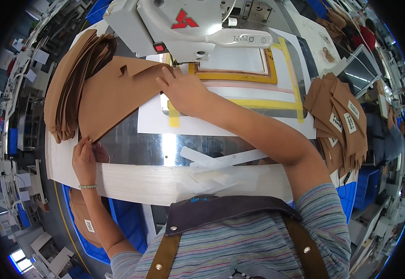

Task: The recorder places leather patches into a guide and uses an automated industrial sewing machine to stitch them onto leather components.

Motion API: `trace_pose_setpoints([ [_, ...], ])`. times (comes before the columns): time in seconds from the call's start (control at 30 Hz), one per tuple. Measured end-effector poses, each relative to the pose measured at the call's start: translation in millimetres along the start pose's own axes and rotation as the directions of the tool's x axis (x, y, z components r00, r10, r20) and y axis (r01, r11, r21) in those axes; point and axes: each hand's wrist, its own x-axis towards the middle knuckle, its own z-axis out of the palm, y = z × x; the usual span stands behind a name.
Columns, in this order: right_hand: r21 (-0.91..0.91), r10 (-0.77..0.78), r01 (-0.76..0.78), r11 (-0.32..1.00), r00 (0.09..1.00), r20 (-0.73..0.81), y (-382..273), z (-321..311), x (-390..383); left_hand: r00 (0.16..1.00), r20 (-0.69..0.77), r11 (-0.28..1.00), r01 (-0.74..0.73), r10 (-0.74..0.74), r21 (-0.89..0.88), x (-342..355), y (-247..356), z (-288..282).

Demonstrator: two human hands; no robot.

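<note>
A flat brown fabric piece [116,93] with a small notched opening slants across the table's left side. My left hand [85,160] pinches its lower corner. Close to the sewing machine's needle area, my right hand [184,92] rests its spread fingertips on the piece's far right end. The white sewing machine [174,28] stands directly behind that hand. Just left of the piece leans a thick stack of folded brown fabric pieces [65,88]. To the right of my right hand lies a yellow-edged frame [273,69] on a white sheet marked with yellow tape.
Labelled brown fabric pieces [340,118] are piled at the right. Translucent strips [226,160] lie near the table's front edge [137,179]. A blue bin [123,218] with brown pieces sits below at left; another blue bin [366,188] is at right.
</note>
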Motion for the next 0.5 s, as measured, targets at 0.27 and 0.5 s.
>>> trace_pose_setpoints([
  [0.27,-0.127,0.043,-0.059,0.99,0.992,-0.121,-5.1,5.0,14.1,0.997,-0.076,1.0,-0.002,0.0,-0.027,-1.9,8.6,2.5],
  [0.5,-0.069,-0.122,0.122,0.99,0.992,0.002,7.6,-13.9,-2.0,0.992,-0.084,0.994,0.086,-0.092,-0.074,-9.5,-1.1,3.5],
])
